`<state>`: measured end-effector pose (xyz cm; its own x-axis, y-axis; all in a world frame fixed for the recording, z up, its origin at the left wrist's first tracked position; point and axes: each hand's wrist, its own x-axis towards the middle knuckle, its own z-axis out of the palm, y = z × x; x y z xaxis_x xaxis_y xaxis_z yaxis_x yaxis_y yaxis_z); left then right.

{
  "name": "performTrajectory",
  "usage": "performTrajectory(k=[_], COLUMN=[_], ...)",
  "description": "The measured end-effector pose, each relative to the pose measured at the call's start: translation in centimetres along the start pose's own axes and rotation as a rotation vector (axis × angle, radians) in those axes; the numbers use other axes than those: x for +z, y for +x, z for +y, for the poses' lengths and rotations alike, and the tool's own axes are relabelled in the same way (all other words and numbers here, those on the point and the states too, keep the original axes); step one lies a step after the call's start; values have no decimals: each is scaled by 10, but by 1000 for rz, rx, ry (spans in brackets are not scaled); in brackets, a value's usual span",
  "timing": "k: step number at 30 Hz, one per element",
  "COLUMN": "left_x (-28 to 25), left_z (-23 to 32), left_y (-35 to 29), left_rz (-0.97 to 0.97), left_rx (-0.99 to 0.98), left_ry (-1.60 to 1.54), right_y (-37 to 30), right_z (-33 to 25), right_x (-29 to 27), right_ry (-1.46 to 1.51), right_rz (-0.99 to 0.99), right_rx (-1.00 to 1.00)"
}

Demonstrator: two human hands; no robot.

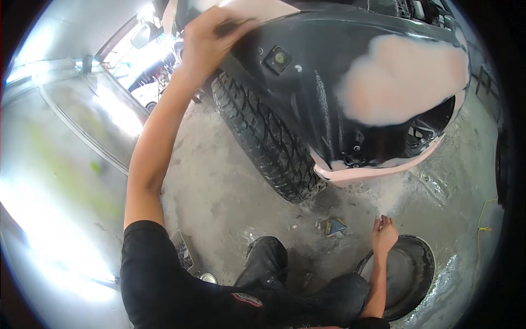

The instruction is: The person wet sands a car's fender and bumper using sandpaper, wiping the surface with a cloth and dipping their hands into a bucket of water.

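My left hand (pixel 211 41) reaches up to a pale pink, filler-coated panel (pixel 268 10) on the dark vehicle body (pixel 307 44). Its thumb stands apart from the fingers, which rest against the panel; no tool shows in it. Low on the right, my right hand (pixel 384 236) is closed, its fingertips drawn together above the rim of a round black basin (pixel 433 263). Whatever may be between those fingertips is too small to make out. A broad pink patch of filler (pixel 405 79) covers the body's right side, above a pink lower edge strip (pixel 378 174).
A knobbly black tyre (pixel 260 131) stands under the body at centre. On the wet, dusty concrete floor (pixel 203 181) lie a crumpled blue and yellow packet (pixel 335 227), a bin (pixel 183 251) and a round can (pixel 208 278). A yellow cord (pixel 482 228) runs along the right.
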<state>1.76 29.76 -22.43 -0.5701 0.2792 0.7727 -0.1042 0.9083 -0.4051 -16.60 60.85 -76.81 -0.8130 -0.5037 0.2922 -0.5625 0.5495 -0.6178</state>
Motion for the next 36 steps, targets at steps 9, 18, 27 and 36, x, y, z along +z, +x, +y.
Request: performTrajectory(k=[9, 18, 27, 36], left_x=[0, 1, 2, 2], left_z=[9, 4, 10, 34], left_y=[35, 28, 28, 44], left_rz=[-194, -242, -149, -189], left_rx=[-1, -238, -113, -129], left_ry=[-36, -221, -178, -225], right_y=[2, 0, 1, -3], right_z=[3, 8, -3, 1], right_x=[2, 8, 3, 6], right_ry=[-57, -49, -28, -26], right_rz=[-47, -19, -21, 71], right_rx=[-9, -17, -23, -60])
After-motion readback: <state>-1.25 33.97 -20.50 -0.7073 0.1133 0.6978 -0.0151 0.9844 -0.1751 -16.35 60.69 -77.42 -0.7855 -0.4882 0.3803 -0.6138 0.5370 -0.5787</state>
